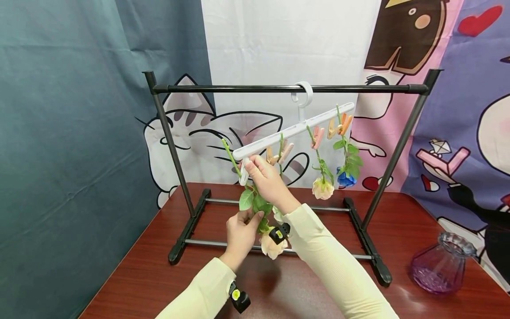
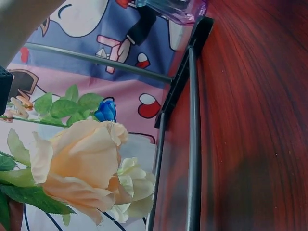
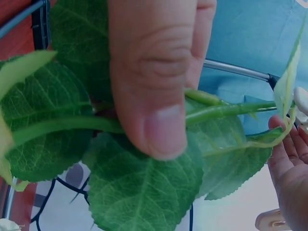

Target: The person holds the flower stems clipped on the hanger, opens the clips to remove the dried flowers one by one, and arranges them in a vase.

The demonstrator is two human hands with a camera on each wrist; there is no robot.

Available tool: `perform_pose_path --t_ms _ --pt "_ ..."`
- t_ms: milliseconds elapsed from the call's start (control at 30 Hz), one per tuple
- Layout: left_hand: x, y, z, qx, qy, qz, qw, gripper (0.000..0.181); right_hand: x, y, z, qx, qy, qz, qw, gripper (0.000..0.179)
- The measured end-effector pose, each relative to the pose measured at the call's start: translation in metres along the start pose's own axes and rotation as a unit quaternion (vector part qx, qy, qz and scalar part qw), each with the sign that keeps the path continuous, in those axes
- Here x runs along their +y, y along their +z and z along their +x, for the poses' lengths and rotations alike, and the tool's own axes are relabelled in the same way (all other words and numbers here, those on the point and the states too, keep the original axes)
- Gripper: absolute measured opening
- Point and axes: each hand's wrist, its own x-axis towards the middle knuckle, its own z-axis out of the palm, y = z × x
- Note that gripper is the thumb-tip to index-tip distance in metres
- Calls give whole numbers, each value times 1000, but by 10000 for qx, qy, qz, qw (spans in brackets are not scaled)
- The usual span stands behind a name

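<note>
A white clip hanger [image 1: 295, 130] hangs tilted from a black rail, its left end lower. My right hand [image 1: 272, 182] pinches the white clip [image 1: 245, 172] at that end; it appears beside this clip at the right edge of the right wrist view. Below it, my left hand [image 1: 242, 232] pinches the leafy stem [image 3: 62, 126] of an upside-down peach rose [image 2: 82, 168]. The left thumb [image 3: 154, 110] lies across the stem up close. The stem's cut top [image 1: 225, 144] rises beside the white clip; whether the clip grips it I cannot tell.
Coloured clips hold other flowers head down: a cream rose [image 1: 322, 188], a blue rose [image 1: 345, 178] and a white rose [image 2: 137, 185]. The black rack [image 1: 180, 166] stands on a reddish wooden table [image 1: 139, 274]. A purple glass vase [image 1: 440, 268] stands at the right.
</note>
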Motion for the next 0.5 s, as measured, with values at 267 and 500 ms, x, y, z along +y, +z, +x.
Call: perform_pose_path --t_ms 267,500 --pt "-4 -4 -4 4 185 -140 9997 13 0 -1 -1 -14 78 -14 10000 28" --pt "-10 -8 -10 82 352 127 9993 16 2 -3 -1 -121 131 -73 9998 28"
